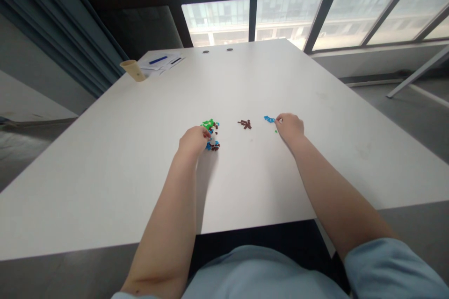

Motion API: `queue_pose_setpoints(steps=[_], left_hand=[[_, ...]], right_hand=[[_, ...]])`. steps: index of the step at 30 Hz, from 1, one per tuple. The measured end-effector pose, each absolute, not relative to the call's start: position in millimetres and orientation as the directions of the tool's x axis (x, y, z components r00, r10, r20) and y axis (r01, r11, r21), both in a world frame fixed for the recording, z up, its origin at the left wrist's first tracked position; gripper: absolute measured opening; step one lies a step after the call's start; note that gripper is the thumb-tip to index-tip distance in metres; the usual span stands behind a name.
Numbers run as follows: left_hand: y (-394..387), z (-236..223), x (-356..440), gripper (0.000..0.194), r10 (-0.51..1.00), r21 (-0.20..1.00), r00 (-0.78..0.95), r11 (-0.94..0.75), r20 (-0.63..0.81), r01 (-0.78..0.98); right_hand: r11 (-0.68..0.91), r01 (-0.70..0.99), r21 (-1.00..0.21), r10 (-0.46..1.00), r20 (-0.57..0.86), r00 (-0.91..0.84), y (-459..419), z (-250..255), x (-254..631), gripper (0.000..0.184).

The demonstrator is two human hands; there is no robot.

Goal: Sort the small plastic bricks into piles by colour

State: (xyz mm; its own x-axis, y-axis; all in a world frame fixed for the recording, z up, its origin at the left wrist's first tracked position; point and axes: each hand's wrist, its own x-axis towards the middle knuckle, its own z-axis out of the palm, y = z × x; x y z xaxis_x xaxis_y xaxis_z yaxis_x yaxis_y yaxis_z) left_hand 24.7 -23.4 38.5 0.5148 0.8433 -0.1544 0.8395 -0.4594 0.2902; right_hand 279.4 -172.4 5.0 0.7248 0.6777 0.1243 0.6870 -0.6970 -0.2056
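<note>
Left hand [192,142]: curled, well short of flat, fingertips pressed down into a mixed cluster of tiny plastic bricks [211,134]. The cluster's long axis runs away from the person, with green bricks at the far end and blue and brown ones at the near end. A small white piece shows just under the fingertips. (Whether a brick is actually pinched there, the view doesn't settle.)

Right hand [290,128]: half closed, fingers curled and pointing forward and inward, tips touching the end of a small strip of blue bricks [269,119]. That strip lies roughly crosswise to the person, angled slightly toward the fingertips. There is a white speck at the tips, too small to identify. One green brick [276,131] sits just below the strip, near the hand. Cannot tell whether this hand grips anything.

Between the hands, touched by neither: a loose group of brown bricks [244,124], long axis crosswise.

All of this lies on a white tabletop [105,159]. Toward its far left corner, a tan paper cup [132,70] stands just beside printed papers [161,62] with blue marks. Light-blue sleeves [389,266] show at the bottom of the view.
</note>
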Motion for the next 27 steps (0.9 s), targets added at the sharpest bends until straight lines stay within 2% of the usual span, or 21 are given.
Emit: queue_pose_setpoints(steps=[5, 9, 13, 22, 27], left_hand=[[-20.9, 31.0, 26.5, 0.024, 0.777, 0.315, 0.604, -0.537, -0.177, 0.783], [-16.9, 20.5, 29.3, 0.028, 0.740, 0.376, 0.660, -0.579, -0.130, 0.723], [-13.5, 12.7, 32.0, 0.024, 0.705, 0.444, 0.703, -0.602, -0.095, 0.663], [-17.2, 17.8, 35.8, 0.017, 0.634, 0.498, 0.773, -0.678, 0.021, 0.542], [-33.1, 32.4, 43.4, 0.020, 0.655, 0.703, 0.742, -0.594, 0.141, 0.390]], right_hand=[[-0.668, 0.712, -0.218, 0.690, 0.178, 0.702, -171.7, 3.8, 280.0, 0.023], [-0.655, 0.713, -0.251, 0.681, 0.214, 0.701, -175.0, 7.3, 275.8, 0.024], [-0.632, 0.726, -0.271, 0.698, 0.207, 0.685, -177.0, 13.2, 269.4, 0.024], [-0.589, 0.741, -0.321, 0.725, 0.194, 0.660, -179.0, 18.8, 264.1, 0.024], [-0.482, 0.790, -0.378, 0.773, 0.242, 0.587, -178.0, 21.4, 257.2, 0.024]])
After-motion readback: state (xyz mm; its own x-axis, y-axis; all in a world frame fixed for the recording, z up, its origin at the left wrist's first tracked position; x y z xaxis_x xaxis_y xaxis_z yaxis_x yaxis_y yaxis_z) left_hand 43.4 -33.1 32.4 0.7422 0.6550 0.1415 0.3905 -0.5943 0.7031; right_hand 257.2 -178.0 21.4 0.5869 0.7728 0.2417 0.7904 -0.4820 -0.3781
